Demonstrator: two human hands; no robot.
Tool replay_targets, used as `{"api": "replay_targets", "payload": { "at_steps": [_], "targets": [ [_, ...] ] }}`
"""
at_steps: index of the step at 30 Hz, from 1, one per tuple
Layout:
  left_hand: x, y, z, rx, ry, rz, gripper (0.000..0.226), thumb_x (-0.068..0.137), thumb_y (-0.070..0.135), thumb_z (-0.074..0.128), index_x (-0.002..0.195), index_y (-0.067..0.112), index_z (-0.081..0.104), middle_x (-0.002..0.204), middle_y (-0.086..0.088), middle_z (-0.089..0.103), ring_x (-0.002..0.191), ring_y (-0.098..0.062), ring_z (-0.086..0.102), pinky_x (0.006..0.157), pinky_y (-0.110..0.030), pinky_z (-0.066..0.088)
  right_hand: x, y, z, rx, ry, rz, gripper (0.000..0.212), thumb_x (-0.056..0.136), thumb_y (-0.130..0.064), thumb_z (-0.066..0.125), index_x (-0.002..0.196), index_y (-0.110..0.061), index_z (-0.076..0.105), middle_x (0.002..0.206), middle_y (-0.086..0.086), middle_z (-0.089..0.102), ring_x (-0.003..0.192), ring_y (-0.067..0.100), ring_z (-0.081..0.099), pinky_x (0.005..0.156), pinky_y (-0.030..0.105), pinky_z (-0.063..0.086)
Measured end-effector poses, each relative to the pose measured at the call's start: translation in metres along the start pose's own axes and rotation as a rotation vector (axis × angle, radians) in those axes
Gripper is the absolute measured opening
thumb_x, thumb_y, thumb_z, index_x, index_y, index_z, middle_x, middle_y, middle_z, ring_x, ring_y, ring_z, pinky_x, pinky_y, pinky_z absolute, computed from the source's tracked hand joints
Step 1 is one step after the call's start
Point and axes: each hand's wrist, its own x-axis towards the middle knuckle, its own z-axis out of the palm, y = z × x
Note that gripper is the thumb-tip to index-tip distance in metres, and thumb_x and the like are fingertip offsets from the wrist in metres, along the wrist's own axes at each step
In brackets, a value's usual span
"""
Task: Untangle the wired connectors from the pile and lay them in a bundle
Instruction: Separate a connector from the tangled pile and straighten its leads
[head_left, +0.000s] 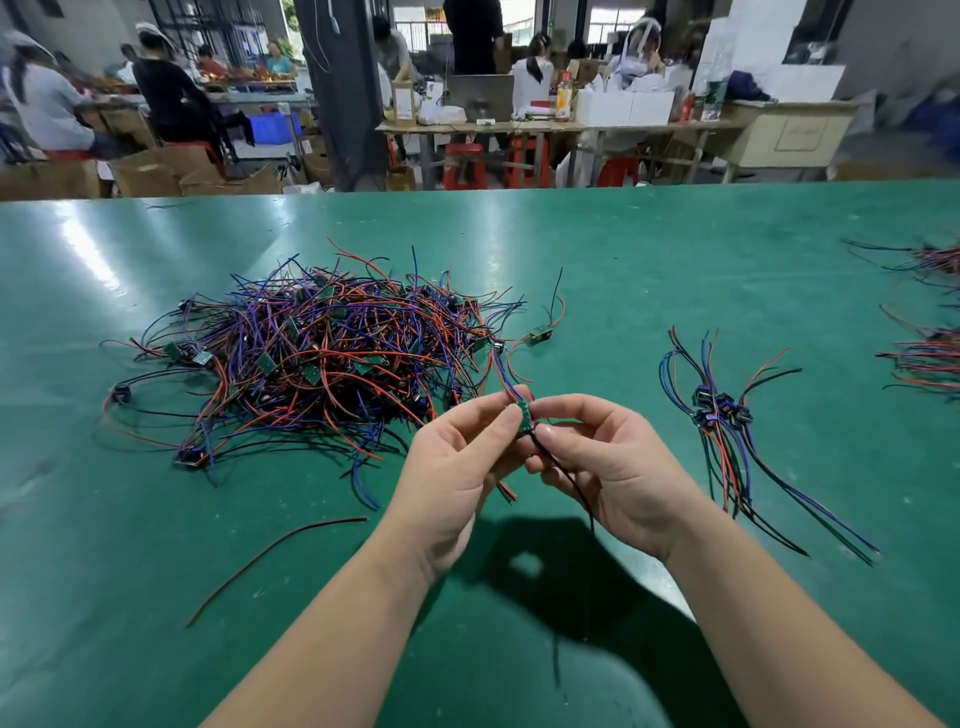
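One wired connector (524, 415), a small green board with thin leads, is held up in the air between both hands, over the middle of the green desk (675, 249) and nearer its near edge than its far one. The left grip (457, 457) pinches the board's left side between thumb and fingertips, the other fingers curled under it. The right grip (608, 462) meets it from the right and pinches the lower end of the board, where a black lead (569, 480) leaves and runs down across that palm to hang free below the wrist. Blue and red leads (503, 376) rise from the top of the board toward the far edge, and a red tip shows just below the left grip. The pile (311, 358), a dense tangle of red, blue and black wires with green boards in it, lies on the desk's left half, beyond the left grip and near it. A loose connector (540, 332) lies alone just off the pile's right side. The bundle (722, 410) lies toward the right side of the desk, well apart from the right grip, its dark parts gathered at one point and its wires fanned both ways. A single dark red wire (275, 556) lies toward the near left. Further bundles (930, 358) sit at the right edge.
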Motion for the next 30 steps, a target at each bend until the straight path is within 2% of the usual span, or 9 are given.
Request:
{"api": "replay_targets", "payload": {
  "at_steps": [7,11,14,16,20,22,25,27,30],
  "targets": [
    [0.0,0.001,-0.001,0.039,-0.003,0.038,0.021,0.077,0.016,0.058,0.096,0.011,0.066,0.079,0.002,0.073,0.071,-0.006,0.066,0.066,-0.015,0.052,0.0,0.001,-0.001,-0.276,0.16,-0.073,0.018,0.074,-0.01,0.073,0.087,-0.016,0.063,0.071,0.007,0.067,0.051,0.015,0.06,0.048,0.019,0.045],
    [0.0,0.001,-0.005,0.219,-0.011,0.034,0.015,0.09,0.011,0.055,0.093,0.019,0.067,0.068,0.013,0.065,0.065,-0.001,0.061,0.059,-0.011,0.046,0.001,0.002,-0.008,-0.785,0.303,-0.409,0.048,0.083,-0.004,0.065,0.11,-0.044,0.06,0.099,-0.004,0.052,0.078,0.005,0.051,0.07,0.015,0.041],
    [-0.001,0.002,-0.005,0.284,-0.007,0.072,0.016,0.091,0.011,0.055,0.092,0.019,0.069,0.066,0.015,0.062,0.065,0.002,0.053,0.059,-0.012,0.042,-0.003,0.0,-0.004,-1.017,0.238,-0.475,0.038,0.079,-0.012,0.066,0.099,-0.044,0.066,0.109,-0.007,0.049,0.1,0.001,0.047,0.082,0.013,0.036],
    [0.0,0.004,-0.005,0.265,0.036,0.105,0.018,0.092,0.008,0.053,0.092,0.019,0.068,0.071,0.013,0.064,0.075,-0.002,0.056,0.067,-0.015,0.043,-0.005,-0.003,-0.001,-0.974,0.163,-0.427,0.025,0.071,-0.014,0.057,0.077,-0.033,0.073,0.094,-0.004,0.06,0.087,0.005,0.054,0.075,0.016,0.037],
    [0.002,0.01,-0.002,-0.037,0.072,0.074,0.019,0.095,0.005,0.044,0.095,0.012,0.061,0.089,-0.004,0.065,0.087,-0.016,0.07,0.08,-0.025,0.056,-0.012,-0.008,0.005,-0.759,-0.099,-0.221,0.032,0.063,-0.007,0.046,0.058,-0.025,0.072,0.075,0.028,0.061,0.064,0.04,0.048,0.059,0.047,0.038],
    [0.002,0.014,-0.002,-0.167,0.071,0.016,0.019,0.096,0.008,0.042,0.097,0.013,0.06,0.079,-0.005,0.064,0.07,-0.013,0.07,0.07,-0.024,0.058,-0.011,-0.004,0.005,-0.762,-0.124,-0.165,0.031,0.061,-0.009,0.045,0.057,-0.025,0.071,0.067,0.03,0.06,0.057,0.033,0.043,0.056,0.042,0.035],
    [0.0,0.019,-0.004,-0.287,0.014,-0.105,0.022,0.096,0.01,0.042,0.102,0.015,0.063,0.067,0.001,0.061,0.047,-0.005,0.055,0.057,-0.023,0.055,-0.004,0.002,0.002,-0.682,0.028,-0.177,0.03,0.069,-0.004,0.048,0.061,-0.02,0.072,0.054,0.009,0.059,0.052,0.02,0.045,0.055,0.029,0.035],
    [-0.001,0.02,-0.003,-0.353,-0.033,-0.214,0.025,0.098,0.004,0.04,0.103,0.013,0.063,0.075,-0.002,0.061,0.043,-0.004,0.048,0.053,-0.022,0.054,-0.001,0.003,0.002,-0.499,0.088,-0.191,0.028,0.08,0.004,0.055,0.077,-0.016,0.075,0.067,0.003,0.066,0.054,0.014,0.046,0.053,0.023,0.036],
    [-0.006,0.014,0.003,-0.311,-0.097,-0.376,0.02,0.096,0.0,0.043,0.107,0.01,0.056,0.079,-0.006,0.06,0.042,-0.004,0.047,0.05,-0.021,0.053,0.0,0.002,0.002,-0.196,0.007,-0.136,0.019,0.075,-0.022,0.065,0.086,-0.013,0.078,0.083,0.001,0.07,0.062,0.009,0.05,0.06,0.021,0.036]
  ]
}}
